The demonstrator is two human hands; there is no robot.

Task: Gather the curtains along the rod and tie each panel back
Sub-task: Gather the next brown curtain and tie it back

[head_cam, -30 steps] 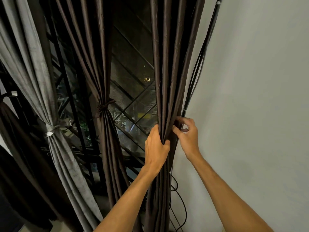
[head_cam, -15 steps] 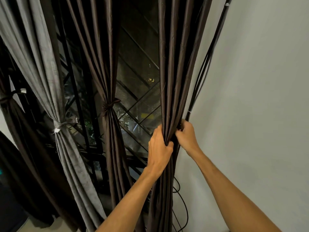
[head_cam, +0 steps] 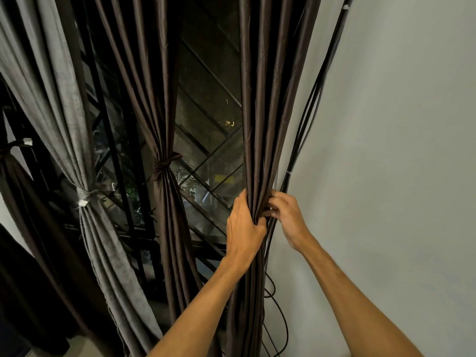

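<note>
— While the left hand (head_cam: 243, 228) clamps the bunched brown curtain panel (head_cam: 260, 124) beside the wall (head_cam: 386, 150), what matters?
— Right hand (head_cam: 289, 220) pinches the rear folds; keep those cables (head_cam: 306, 140) outside the bundle before tying.

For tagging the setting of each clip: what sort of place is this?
Probably a room at home, beside a window at night: a tied grey curtain panel and the gathered brown curtain panel, a metal window grille with darkness outside, and cables down a plain wall.
</note>
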